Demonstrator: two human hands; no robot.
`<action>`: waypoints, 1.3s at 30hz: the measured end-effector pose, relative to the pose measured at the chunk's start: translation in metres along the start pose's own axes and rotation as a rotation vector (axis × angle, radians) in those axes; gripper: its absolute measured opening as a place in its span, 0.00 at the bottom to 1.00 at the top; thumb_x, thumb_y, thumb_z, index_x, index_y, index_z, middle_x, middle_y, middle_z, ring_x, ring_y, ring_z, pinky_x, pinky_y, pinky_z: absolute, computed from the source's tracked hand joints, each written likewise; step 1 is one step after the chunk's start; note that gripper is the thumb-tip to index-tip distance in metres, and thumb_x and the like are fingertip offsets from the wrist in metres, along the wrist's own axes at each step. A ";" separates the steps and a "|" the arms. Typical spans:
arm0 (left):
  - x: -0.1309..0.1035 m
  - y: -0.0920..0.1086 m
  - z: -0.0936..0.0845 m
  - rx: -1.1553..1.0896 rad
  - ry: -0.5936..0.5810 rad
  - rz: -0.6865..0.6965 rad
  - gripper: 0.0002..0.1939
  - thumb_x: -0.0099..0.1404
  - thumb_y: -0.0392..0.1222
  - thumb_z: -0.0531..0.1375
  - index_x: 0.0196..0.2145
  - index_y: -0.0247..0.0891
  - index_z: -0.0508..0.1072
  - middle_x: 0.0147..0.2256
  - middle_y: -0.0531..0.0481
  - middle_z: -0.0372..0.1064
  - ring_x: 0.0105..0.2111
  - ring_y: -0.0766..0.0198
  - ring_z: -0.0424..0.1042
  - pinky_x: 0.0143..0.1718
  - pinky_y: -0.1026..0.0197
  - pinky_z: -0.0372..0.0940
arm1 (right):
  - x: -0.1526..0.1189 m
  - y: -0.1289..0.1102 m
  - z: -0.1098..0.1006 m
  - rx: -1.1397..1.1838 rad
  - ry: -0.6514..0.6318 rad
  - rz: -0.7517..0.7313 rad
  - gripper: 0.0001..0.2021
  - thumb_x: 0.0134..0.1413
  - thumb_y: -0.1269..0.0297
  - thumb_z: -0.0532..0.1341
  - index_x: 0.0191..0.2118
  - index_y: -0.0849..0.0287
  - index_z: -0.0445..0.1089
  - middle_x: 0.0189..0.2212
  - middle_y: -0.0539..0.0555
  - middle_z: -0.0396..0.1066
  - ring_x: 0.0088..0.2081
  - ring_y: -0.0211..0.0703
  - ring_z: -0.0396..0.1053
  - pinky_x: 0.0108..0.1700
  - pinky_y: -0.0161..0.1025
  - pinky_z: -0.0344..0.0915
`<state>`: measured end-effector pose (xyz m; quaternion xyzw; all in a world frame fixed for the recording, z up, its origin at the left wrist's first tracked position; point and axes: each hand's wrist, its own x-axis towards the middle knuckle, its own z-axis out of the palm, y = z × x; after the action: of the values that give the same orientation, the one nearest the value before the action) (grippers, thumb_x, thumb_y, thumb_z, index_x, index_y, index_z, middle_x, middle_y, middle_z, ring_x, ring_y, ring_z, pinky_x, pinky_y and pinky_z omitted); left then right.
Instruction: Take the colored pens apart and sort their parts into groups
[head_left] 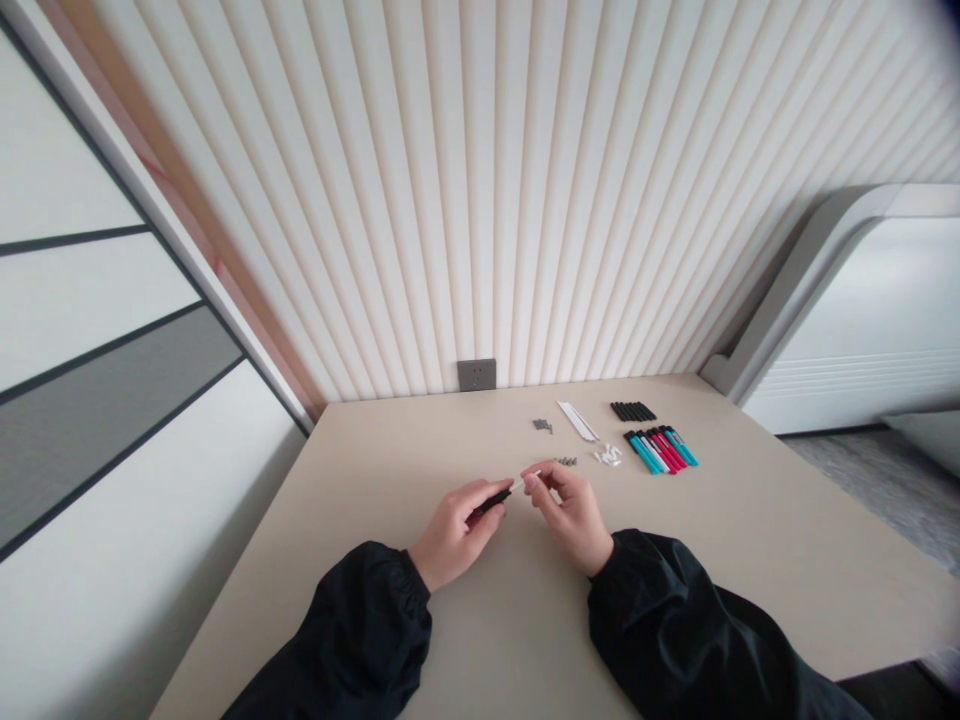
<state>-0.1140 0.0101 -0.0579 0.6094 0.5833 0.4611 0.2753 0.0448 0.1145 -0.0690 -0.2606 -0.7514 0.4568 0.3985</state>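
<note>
The left hand [459, 530] is closed on a black tube [495, 499], gripped between thumb and fingers, its free end pointing to two o'clock from that hand. The right hand [568, 508] pinches a thin white rod [517, 485] narrowly at the fingertips; the rod reaches out toward ten o'clock from the right hand and meets the end of the tube. Both are held above the tabletop [375, 450].

Outward from the right hand, small springs [568, 461] lie at twelve o'clock, just beyond the fingers. White bits [609, 455] are scattered at one o'clock, and white sticks [577, 421] lie side by side farther off at twelve. Small grey pieces [541, 425] sit at eleven o'clock. A row of markers [661, 450], teal, white and red with black ends, lies at two o'clock, and a row of black pieces [634, 411] lies past them at one. Farther out, a socket [476, 375] is on the ribbed wall [487, 200] at eleven o'clock.
</note>
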 end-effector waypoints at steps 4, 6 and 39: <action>-0.002 -0.003 0.003 -0.208 0.004 -0.071 0.22 0.66 0.43 0.55 0.56 0.36 0.64 0.47 0.42 0.72 0.44 0.59 0.73 0.46 0.56 0.68 | 0.001 0.001 -0.001 0.048 0.046 0.032 0.13 0.60 0.55 0.55 0.36 0.60 0.69 0.25 0.52 0.69 0.26 0.38 0.65 0.30 0.35 0.63; -0.002 -0.003 0.003 -0.224 0.029 -0.071 0.19 0.66 0.43 0.56 0.53 0.36 0.66 0.46 0.42 0.73 0.44 0.58 0.73 0.47 0.56 0.67 | 0.001 0.001 -0.001 0.062 0.053 0.040 0.13 0.60 0.54 0.55 0.35 0.60 0.69 0.25 0.51 0.69 0.26 0.37 0.64 0.30 0.35 0.63; 0.000 -0.007 -0.001 0.117 -0.003 0.000 0.13 0.69 0.43 0.50 0.50 0.40 0.63 0.46 0.43 0.73 0.34 0.64 0.73 0.39 0.62 0.66 | 0.038 0.023 -0.081 -0.713 0.255 -0.068 0.12 0.60 0.62 0.53 0.40 0.59 0.72 0.33 0.56 0.71 0.33 0.44 0.67 0.38 0.39 0.61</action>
<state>-0.1178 0.0113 -0.0638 0.6250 0.6088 0.4255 0.2401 0.0926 0.1925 -0.0543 -0.4125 -0.8160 0.1169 0.3878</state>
